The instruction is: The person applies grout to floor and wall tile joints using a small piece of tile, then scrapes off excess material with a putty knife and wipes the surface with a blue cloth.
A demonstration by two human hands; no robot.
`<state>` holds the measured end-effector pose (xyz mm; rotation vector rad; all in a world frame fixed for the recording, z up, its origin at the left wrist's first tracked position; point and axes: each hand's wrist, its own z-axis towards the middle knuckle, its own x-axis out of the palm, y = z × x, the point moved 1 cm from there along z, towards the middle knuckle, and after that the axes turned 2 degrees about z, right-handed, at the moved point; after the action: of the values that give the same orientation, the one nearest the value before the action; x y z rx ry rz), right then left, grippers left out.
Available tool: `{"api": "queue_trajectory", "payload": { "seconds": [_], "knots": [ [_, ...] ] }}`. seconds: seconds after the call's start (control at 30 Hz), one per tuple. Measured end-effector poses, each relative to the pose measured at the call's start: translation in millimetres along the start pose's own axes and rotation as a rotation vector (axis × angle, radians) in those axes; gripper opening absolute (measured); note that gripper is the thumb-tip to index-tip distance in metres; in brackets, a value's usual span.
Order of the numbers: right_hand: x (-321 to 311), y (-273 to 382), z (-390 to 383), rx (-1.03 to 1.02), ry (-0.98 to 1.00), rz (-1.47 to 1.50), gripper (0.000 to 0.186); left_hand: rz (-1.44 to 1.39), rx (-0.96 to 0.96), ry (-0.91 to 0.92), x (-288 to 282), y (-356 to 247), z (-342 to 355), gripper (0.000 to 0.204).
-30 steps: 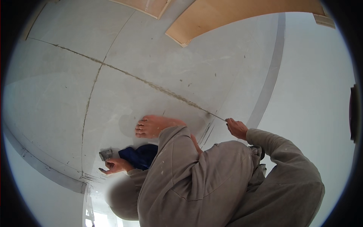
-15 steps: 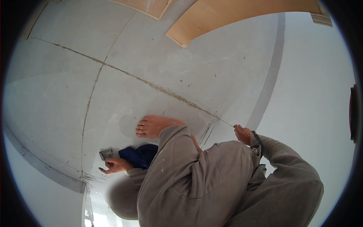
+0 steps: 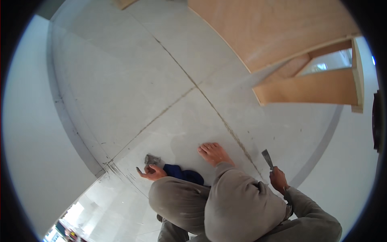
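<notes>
- Right hand (image 3: 279,180), lower right of the frame: we record its fingers closed round the handle of a scraper.
- Scraper (image 3: 267,159), flat grey blade: right of centre, blade tip toward the upper left, beside the lower end of a long dark floor seam (image 3: 228,126).
- Left hand (image 3: 154,172), lower left of centre: one dark-tipped finger stretched out leftward; we cannot tell whether the others pinch anything.
- Grey lump (image 3: 151,159): we find it right at the left hand, just above it in the frame.
- Dark blue item (image 3: 183,174), soft-looking, kind unclear: just right of the left hand.
- Bare foot (image 3: 215,154): near the centre, on the pale floor (image 3: 109,80).
- Wooden panel (image 3: 274,32): upper right.
</notes>
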<state>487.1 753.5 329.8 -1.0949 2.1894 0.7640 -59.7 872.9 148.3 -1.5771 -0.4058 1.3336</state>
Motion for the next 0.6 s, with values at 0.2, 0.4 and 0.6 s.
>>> {"api": "queue_trajectory", "payload": {
  "seconds": [0.2,0.4,0.6],
  "knots": [
    [-70,203,162,-0.449,-0.229,0.354,0.035,-0.237,-0.183,-0.050,8,-8,6,0.079],
    [-110,446,360,-0.737,-0.263,0.347,0.024,-0.316,0.041,-0.003,45,-99,123,0.075],
    [-140,678,520,-0.747,-0.373,0.175,0.025,-0.219,0.082,0.215,168,-157,273,0.072]
  ]
}}
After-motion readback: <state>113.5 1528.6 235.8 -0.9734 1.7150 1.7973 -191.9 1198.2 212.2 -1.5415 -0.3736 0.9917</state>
